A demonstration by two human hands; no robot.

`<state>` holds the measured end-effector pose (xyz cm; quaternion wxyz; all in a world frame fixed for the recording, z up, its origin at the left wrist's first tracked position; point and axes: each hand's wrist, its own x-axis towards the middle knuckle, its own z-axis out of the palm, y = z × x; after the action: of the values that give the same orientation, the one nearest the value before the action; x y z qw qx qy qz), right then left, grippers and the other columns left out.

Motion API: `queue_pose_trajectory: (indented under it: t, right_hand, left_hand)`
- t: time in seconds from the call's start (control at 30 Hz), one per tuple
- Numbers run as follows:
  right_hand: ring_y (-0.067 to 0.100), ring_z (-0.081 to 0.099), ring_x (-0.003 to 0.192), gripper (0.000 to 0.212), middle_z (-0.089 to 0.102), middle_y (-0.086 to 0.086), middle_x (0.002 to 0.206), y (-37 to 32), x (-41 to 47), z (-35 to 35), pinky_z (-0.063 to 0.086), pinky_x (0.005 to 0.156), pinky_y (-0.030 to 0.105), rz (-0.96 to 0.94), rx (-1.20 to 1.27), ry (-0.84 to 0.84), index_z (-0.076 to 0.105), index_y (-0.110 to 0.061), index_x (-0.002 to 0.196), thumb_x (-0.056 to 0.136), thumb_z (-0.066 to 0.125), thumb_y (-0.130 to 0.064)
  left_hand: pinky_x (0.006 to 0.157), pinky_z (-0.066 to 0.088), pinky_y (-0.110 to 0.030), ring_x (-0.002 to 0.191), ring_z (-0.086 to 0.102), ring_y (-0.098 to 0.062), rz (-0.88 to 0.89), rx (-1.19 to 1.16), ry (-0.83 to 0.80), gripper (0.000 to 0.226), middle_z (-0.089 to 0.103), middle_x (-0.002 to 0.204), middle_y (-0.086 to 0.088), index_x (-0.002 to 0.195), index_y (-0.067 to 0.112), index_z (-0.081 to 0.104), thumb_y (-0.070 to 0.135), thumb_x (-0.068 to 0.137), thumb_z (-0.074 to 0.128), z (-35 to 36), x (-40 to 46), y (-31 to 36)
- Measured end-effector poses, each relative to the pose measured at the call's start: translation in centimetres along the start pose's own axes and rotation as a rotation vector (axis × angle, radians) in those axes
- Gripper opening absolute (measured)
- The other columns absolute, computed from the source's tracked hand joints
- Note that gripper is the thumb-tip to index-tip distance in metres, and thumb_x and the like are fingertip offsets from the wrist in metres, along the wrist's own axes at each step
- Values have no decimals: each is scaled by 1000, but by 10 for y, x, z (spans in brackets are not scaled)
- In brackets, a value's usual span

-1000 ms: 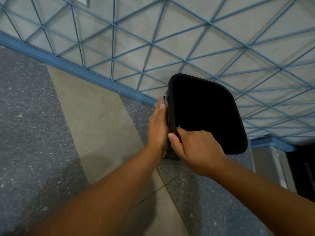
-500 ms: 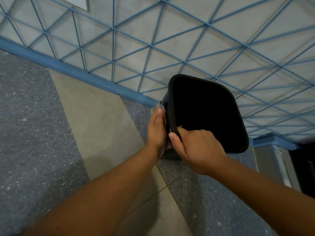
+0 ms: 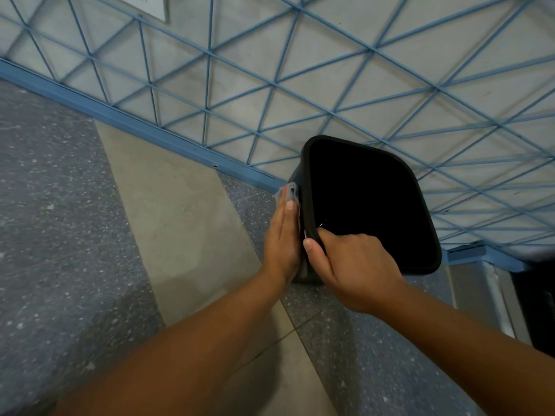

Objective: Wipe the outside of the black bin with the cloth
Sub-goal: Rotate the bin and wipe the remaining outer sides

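Note:
The black bin (image 3: 426, 235) stands on the floor by the wall, its open top facing me. My left hand (image 3: 282, 241) lies flat with straight fingers against the bin's left outer side, pressing the grey cloth (image 3: 289, 192) to it. A fold of the cloth shows beyond my fingertips; the rest is hidden under my palm. My right hand (image 3: 351, 265) grips the near left corner of the bin's rim, thumb outside and fingers curled over the edge into the bin.
A grey wall with a blue triangle grid (image 3: 270, 85) and a blue skirting (image 3: 135, 127) runs behind the bin. The floor is speckled grey with a beige strip (image 3: 180, 229). A metal frame and dark opening (image 3: 510, 295) lie at the right.
My left hand has slid a little down the bin's side, so more of the cloth shows past my fingertips. My right hand keeps its grip on the rim.

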<state>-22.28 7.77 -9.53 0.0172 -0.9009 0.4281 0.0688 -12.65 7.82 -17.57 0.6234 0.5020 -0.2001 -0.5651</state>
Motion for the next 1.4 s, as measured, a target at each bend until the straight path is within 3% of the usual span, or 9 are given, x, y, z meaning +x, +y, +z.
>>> queue_pose_trajectory:
  t: [0.1, 0.23, 0.47, 0.63, 0.73, 0.9, 1.1, 1.27, 1.4]
  right_hand:
    - [20, 60, 63, 54, 61, -1, 72, -1, 1, 0, 49, 61, 39, 8, -6, 19, 51, -26, 90, 92, 5, -54]
    - [22, 62, 65, 56, 63, 1, 73, -1, 2, -1, 49, 61, 38, 8, -18, 22, 52, -25, 89, 93, 4, -53]
    - [22, 62, 65, 55, 64, 1, 74, 0, 2, 1, 50, 62, 39, 5, -5, 31, 52, -25, 89, 94, 5, -53]
    - [20, 60, 61, 50, 61, -2, 70, -1, 1, 1, 45, 57, 34, -4, 6, 36, 48, -27, 84, 94, 6, -54]
    - [18, 61, 63, 57, 63, -2, 72, -1, 1, 1, 46, 58, 34, 0, 9, 45, 53, -27, 89, 92, 3, -55]
    - [18, 61, 64, 55, 63, -2, 73, 0, 0, 1, 49, 61, 36, -4, 10, 31, 53, -27, 90, 93, 5, -54]
    - [24, 62, 65, 49, 63, 1, 71, 1, 1, 2, 48, 60, 38, -8, 10, 45, 51, -24, 86, 94, 12, -52]
    - [20, 59, 62, 36, 51, -6, 66, 1, -1, 0, 38, 55, 33, -28, 25, 34, 39, -31, 80, 95, 13, -51]
    - [20, 61, 66, 43, 59, -4, 72, 1, -1, -1, 44, 60, 35, -23, 43, 30, 48, -28, 85, 94, 12, -51]
  left_hand:
    - [138, 28, -47, 165, 38, -24, -35, -54, 28, 53, 44, 173, -11, 166, 11, 44, 32, 118, 35, 0, 9, 7]
    - [141, 22, -45, 168, 31, -18, 49, -61, 5, 51, 38, 177, -4, 168, 14, 39, 26, 118, 35, 5, 0, 6]
    - [138, 29, -51, 164, 41, -29, -4, -105, 18, 53, 48, 171, -15, 164, 7, 47, 31, 118, 38, 5, 8, 10]
    - [137, 30, -53, 163, 41, -32, 19, -48, 12, 51, 48, 170, -20, 162, 2, 47, 23, 118, 35, -1, -6, -5]
    - [137, 31, -49, 162, 44, -25, -37, -114, 66, 51, 50, 170, -13, 163, 7, 49, 30, 117, 40, 2, 6, 7]
    - [137, 30, -51, 163, 42, -30, -15, -133, 7, 52, 50, 169, -16, 163, 5, 47, 28, 118, 37, 8, -5, 10]
    - [122, 51, -41, 142, 65, -25, -85, -195, 65, 50, 69, 148, -22, 148, 3, 65, 34, 117, 42, 13, 2, 20]
    - [128, 43, -54, 147, 59, -38, -128, -151, 50, 49, 66, 149, -27, 149, -3, 61, 26, 118, 37, 4, 1, 13]
    - [130, 41, -48, 151, 58, -29, -80, -121, 82, 51, 64, 156, -17, 153, 6, 61, 36, 117, 40, 9, 6, 25]
